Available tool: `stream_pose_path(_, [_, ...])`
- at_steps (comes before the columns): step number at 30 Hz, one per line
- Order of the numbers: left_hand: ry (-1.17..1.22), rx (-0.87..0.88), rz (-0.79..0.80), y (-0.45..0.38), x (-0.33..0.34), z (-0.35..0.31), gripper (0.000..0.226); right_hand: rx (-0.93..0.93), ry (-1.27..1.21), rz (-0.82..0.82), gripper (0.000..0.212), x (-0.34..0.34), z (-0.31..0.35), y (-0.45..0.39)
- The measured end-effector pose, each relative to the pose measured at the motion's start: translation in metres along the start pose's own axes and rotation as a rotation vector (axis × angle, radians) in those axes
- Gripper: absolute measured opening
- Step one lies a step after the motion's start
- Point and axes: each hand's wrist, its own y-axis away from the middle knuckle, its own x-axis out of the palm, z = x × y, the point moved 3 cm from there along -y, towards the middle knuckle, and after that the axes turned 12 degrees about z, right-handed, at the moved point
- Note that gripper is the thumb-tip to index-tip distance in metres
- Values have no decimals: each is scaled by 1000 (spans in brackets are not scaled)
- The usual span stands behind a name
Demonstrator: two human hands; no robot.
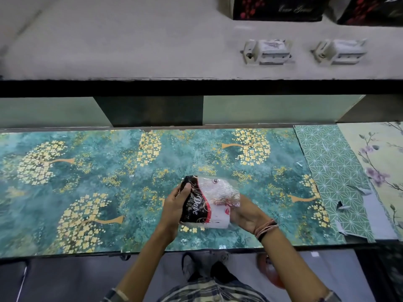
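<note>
A small packet (pixel 199 205) with a black, red and white printed wrapper and a crinkled clear plastic end is held just above the teal table (pixel 109 171) with gold tree patterns. My left hand (pixel 174 205) grips the black side of the packet, thumb on top. My right hand (pixel 246 212) holds the white, clear-plastic side from below and from the right. Thread bands circle my right wrist.
A green geometric sheet (pixel 331 171) and a pale floral sheet (pixel 377 162) lie at the table's right end. Above, a grey shelf (pixel 130 51) carries two white wrapped boxes (pixel 270 52) and dark printed boxes (pixel 277 7). My feet and an orange object (pixel 265 269) are below.
</note>
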Motion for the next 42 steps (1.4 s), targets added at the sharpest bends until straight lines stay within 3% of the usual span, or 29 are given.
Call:
stream_pose_path(1, [-9, -1, -24, -1, -6, 2, 33, 11, -35, 5, 24, 1, -1, -1])
stream_pose_path(4, [-30, 8, -105, -4, -27, 7, 37, 33, -73, -15, 47, -1, 0, -2])
stream_pose_path(9, [-48, 7, -275, -10, -70, 18, 38, -39, -13, -161, 31, -28, 6, -6])
stream_pose_path(15, [-96, -57, -400, -16, -109, 44, 33, -128, -52, -245, 40, -49, 8, -10])
stream_pose_path(20, [-199, -241, -291, -34, -109, 60, 44, -44, -21, -154, 42, -20, -10, -30])
stream_pose_path(26, [-218, -320, -179, -46, -120, 54, 63, 107, 43, -127, 43, 11, -54, -83])
stream_pose_path(30, [-107, -302, -152, -33, -126, 39, 52, 174, 50, -142, 38, 26, -77, -113])
stream_pose_path(35, [-25, -309, -176, -20, -137, 36, 46, 224, 83, -152, 50, 29, -96, -140])
stream_pose_path(38, [-240, -290, -219, -16, -134, 32, 38, 246, 226, -240, 46, 24, -105, -152])
stream_pose_path(40, [-499, -184, -337, -14, -130, 28, 20, 259, 339, -305, 48, 19, -109, -157])
stream_pose_path(42, [-646, -56, -414, -15, -127, 29, 25, 259, 415, -342, 52, 16, -110, -158])
